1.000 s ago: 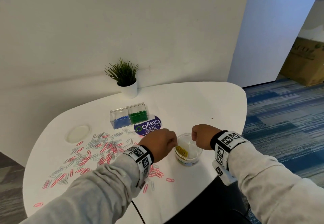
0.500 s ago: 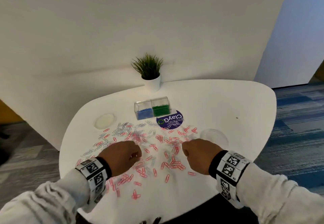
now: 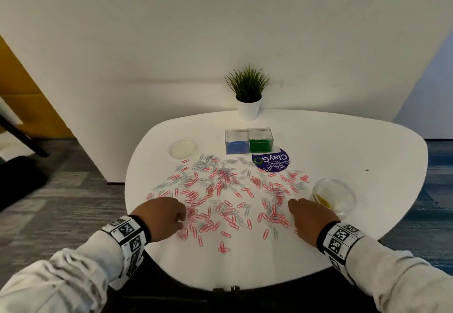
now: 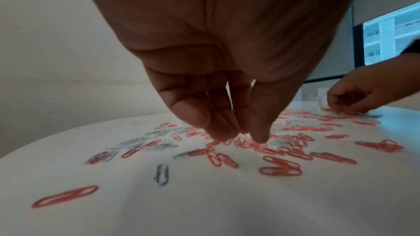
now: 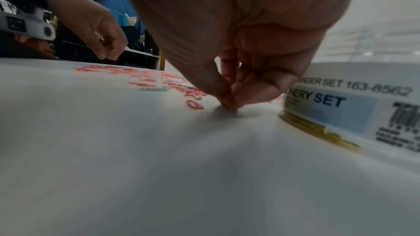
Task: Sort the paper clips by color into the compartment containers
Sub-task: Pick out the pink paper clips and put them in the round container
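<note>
Your left hand (image 3: 159, 217) pinched a red paper clip (image 4: 242, 136) amid the scatter on the bench (image 3: 331, 146). Your right hand's (image 3: 310, 217) fingers (image 5: 250, 94) met beside the round tub (image 3: 349, 205) of yellow clips (image 3: 323, 201), catch unclear. The step called for lifting reds alone, leaving silver clips (image 3: 207, 165).

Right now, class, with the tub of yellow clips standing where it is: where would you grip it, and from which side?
Probably the wall on its right, from above: the tub stands upright with its top open, so a thumb can go inside the rim. Its left is crowded by the right hand and loose clips; its right is bare table.
</note>
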A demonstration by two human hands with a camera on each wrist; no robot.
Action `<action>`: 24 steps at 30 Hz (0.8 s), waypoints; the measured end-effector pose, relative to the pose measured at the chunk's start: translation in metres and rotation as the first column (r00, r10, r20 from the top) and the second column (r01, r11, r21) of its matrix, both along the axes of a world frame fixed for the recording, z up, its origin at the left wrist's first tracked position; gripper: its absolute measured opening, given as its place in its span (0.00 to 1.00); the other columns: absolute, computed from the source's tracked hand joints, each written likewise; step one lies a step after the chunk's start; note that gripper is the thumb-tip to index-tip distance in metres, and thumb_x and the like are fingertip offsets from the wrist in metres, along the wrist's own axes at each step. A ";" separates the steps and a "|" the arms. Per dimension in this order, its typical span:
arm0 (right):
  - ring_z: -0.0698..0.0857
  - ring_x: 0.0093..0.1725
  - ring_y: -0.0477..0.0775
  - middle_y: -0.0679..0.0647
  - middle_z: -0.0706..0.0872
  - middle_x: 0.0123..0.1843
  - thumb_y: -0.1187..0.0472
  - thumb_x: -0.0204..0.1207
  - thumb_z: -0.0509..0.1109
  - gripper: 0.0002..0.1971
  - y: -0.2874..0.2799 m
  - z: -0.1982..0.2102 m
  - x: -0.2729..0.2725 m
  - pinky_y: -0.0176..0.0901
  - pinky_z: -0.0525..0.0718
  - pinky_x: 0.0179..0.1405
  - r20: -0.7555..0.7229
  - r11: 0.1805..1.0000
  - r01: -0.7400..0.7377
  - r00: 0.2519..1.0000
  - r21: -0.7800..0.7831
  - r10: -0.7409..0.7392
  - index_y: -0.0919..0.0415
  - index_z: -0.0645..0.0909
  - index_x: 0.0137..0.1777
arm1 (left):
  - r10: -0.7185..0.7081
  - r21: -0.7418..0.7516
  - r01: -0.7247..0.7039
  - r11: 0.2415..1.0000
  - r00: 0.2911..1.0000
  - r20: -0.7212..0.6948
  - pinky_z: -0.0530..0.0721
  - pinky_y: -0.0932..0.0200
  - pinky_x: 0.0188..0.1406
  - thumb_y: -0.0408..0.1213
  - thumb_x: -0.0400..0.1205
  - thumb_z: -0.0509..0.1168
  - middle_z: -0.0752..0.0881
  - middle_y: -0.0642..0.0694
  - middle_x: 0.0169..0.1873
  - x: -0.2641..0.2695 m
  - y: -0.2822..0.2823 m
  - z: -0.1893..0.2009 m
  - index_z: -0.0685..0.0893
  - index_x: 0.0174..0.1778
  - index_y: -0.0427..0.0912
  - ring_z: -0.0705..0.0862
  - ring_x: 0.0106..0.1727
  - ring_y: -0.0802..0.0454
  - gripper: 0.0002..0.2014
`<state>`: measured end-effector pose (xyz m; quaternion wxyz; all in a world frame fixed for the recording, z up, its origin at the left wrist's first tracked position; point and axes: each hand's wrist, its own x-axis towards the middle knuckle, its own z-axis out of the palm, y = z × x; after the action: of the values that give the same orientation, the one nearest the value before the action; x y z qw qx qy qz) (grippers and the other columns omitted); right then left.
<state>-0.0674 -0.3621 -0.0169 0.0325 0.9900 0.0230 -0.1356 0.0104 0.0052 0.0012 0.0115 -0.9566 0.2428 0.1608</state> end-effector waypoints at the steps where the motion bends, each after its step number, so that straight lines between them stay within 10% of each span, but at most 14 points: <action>1: 0.83 0.62 0.55 0.55 0.78 0.67 0.57 0.82 0.63 0.19 0.001 0.000 0.000 0.45 0.82 0.58 0.011 1.000 0.010 1.000 -0.013 -0.010 0.58 0.68 0.72 | 0.005 -0.002 -0.005 1.000 1.000 -0.007 0.77 0.65 0.48 0.53 0.80 0.66 0.80 0.62 0.44 0.002 0.001 0.002 0.83 0.51 0.59 0.78 0.47 0.62 0.07; 10: 0.82 0.64 0.59 0.60 0.79 0.66 0.56 0.84 0.63 0.17 0.001 0.004 -0.001 0.46 0.78 0.59 -0.059 0.998 -0.009 0.998 -0.070 0.005 0.64 0.72 0.68 | -0.135 -0.084 0.128 0.988 0.987 -0.088 0.76 0.70 0.56 0.56 0.77 0.67 0.78 0.67 0.53 -0.008 0.008 -0.008 0.79 0.64 0.74 0.77 0.49 0.70 0.19; 16: 0.85 0.54 0.58 0.54 0.84 0.54 0.55 0.80 0.61 0.10 -0.020 0.049 0.017 0.42 0.73 0.43 0.201 0.983 0.144 0.966 0.115 -0.165 0.57 0.77 0.56 | -0.187 -0.019 0.187 0.982 0.982 0.017 0.76 0.68 0.55 0.55 0.81 0.62 0.82 0.63 0.50 -0.003 0.009 -0.023 0.86 0.54 0.61 0.79 0.51 0.66 0.10; 24: 0.77 0.64 0.52 0.48 0.74 0.72 0.59 0.73 0.66 0.15 -0.090 0.058 0.020 0.44 0.78 0.62 0.047 0.945 0.294 0.952 0.143 -0.303 0.41 0.76 0.58 | -0.175 -0.053 0.178 0.983 0.983 0.046 0.73 0.72 0.43 0.51 0.80 0.62 0.79 0.63 0.40 -0.005 0.006 -0.025 0.82 0.44 0.59 0.77 0.41 0.65 0.05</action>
<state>-0.0476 -0.4518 0.0411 -0.0543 0.9860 -0.1192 -0.1030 0.0051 0.0117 -0.0241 0.0034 -0.9343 0.3309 0.1324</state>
